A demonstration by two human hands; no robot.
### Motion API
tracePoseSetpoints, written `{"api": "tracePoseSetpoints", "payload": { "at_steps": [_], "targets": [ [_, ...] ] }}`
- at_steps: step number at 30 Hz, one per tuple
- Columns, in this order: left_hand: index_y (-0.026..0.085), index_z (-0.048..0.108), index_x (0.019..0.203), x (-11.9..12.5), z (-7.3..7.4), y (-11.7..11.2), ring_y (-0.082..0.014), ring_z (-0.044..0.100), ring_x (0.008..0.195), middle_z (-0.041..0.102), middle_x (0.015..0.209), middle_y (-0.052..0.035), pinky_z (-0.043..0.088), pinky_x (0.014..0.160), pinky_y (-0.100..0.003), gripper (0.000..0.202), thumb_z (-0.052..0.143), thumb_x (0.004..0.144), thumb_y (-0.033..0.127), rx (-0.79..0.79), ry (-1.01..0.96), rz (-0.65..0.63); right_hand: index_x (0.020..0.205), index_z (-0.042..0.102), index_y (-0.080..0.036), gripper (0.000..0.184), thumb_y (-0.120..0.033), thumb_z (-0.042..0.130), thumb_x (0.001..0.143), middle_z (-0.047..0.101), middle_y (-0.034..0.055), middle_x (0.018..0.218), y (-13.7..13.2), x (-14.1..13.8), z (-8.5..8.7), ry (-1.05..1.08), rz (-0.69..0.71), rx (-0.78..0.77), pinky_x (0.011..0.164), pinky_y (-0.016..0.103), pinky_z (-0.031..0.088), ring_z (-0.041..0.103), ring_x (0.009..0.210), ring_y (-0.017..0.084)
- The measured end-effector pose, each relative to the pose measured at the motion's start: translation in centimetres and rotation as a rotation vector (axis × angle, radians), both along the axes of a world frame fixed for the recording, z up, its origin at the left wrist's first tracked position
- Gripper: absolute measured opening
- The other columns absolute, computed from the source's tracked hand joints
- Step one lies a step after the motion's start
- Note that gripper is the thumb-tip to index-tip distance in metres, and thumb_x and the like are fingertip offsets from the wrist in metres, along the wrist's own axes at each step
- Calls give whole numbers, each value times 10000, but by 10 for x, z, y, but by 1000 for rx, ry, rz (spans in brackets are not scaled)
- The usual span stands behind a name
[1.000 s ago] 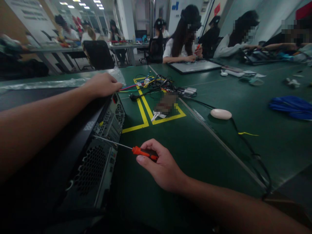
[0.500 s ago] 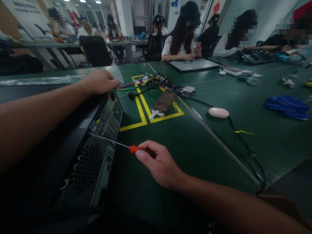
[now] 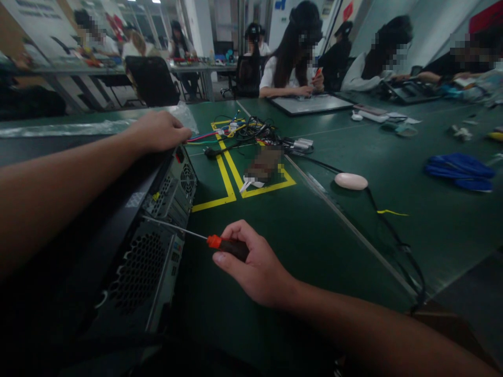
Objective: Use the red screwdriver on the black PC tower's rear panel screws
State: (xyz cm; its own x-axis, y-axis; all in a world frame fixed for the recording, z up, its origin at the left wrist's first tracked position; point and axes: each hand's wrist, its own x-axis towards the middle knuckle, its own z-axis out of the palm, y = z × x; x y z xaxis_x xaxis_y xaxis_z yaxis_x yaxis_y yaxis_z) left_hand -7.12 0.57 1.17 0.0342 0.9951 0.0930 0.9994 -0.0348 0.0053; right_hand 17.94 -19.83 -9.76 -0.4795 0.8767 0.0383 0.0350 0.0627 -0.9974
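Note:
A dark desktop computer case (image 3: 129, 246) lies on its side on the green table, its rear panel with fan grilles facing right. My left hand (image 3: 159, 131) rests closed over the case's far top corner. My right hand (image 3: 251, 264) grips a screwdriver (image 3: 220, 244) with an orange and black handle. Its thin metal shaft runs left, and the tip meets the rear panel near the upper edge.
A tangle of cables (image 3: 251, 133) lies inside yellow tape lines (image 3: 228, 180) beyond the case. A white mouse (image 3: 351, 181) with a black cord sits to the right, and a blue cloth (image 3: 459, 170) lies further right. Several people work at the table's far side.
My right hand has shifted slightly left and turned on the screwdriver handle, so more black grip shows. The left hand stays on the case corner.

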Motion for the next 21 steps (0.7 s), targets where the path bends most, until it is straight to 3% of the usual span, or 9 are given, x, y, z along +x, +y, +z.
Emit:
{"api": "tracePoseSetpoints", "payload": {
  "at_steps": [9, 21],
  "targets": [
    [137, 800, 1102, -2, -1, 3, -324, 633, 1042, 716, 1062, -149, 482, 934, -430, 612, 404, 881, 547, 3, -11, 7, 990, 549, -234, 178, -278, 701, 909, 562, -34, 852, 1, 1, -1, -4, 6, -7, 681, 281, 409, 525, 746, 145],
    [104, 790, 1131, -2, -1, 1, -339, 617, 1110, 721, 1140, -173, 447, 1014, -427, 631, 412, 892, 549, -2, -25, 7, 991, 568, -225, 163, -262, 701, 904, 552, -40, 843, 1, 1, -1, 6, -3, -8, 675, 274, 406, 524, 740, 138]
  ]
}}
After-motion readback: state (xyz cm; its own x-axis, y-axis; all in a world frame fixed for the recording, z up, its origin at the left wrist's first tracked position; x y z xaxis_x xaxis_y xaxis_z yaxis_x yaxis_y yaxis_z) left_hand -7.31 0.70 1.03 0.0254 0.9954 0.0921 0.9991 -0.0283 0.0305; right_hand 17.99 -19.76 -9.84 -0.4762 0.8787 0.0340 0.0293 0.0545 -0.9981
